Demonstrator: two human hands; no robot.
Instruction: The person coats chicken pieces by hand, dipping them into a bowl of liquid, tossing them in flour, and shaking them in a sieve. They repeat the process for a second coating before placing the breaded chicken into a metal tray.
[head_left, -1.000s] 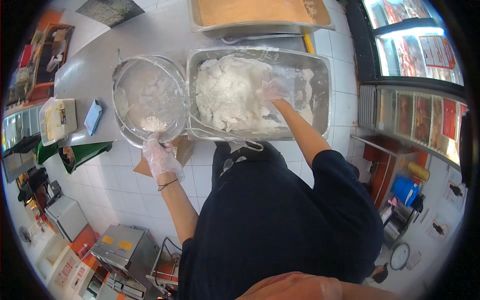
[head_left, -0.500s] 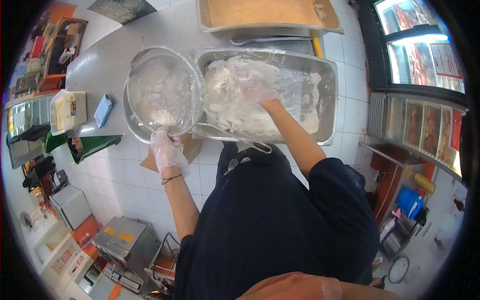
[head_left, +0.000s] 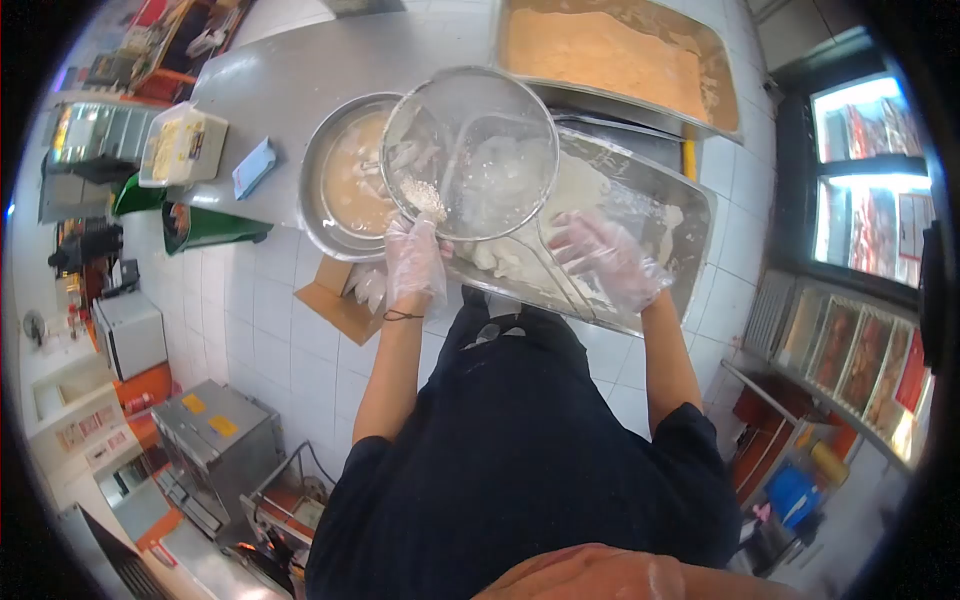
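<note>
My left hand point(head_left: 414, 262), in a clear plastic glove, grips the handle of a round wire sieve point(head_left: 470, 150) and holds it lifted over the left end of a rectangular steel tray point(head_left: 680, 215) filled with white flour and coated pieces. A small clump of flour lies in the sieve near my fingers. My right hand point(head_left: 608, 262), also gloved, hovers with spread fingers over the tray's near edge, next to a wire utensil that leans on the rim; it holds nothing. A round steel bowl point(head_left: 335, 180) with pale batter and pieces now stands uncovered left of the sieve.
A second steel tray point(head_left: 610, 55) with orange-brown crumb mix stands behind. On the steel counter at left lie a blue packet point(head_left: 253, 167) and a white tub point(head_left: 183, 143). A cardboard box point(head_left: 340, 300) sits below on the tiled floor. Display fridges point(head_left: 860, 150) line the right side.
My left hand has lifted the sieve off the round bowl and carried it right, over the flour tray. My right hand has come out of the flour toward the tray's near edge.
</note>
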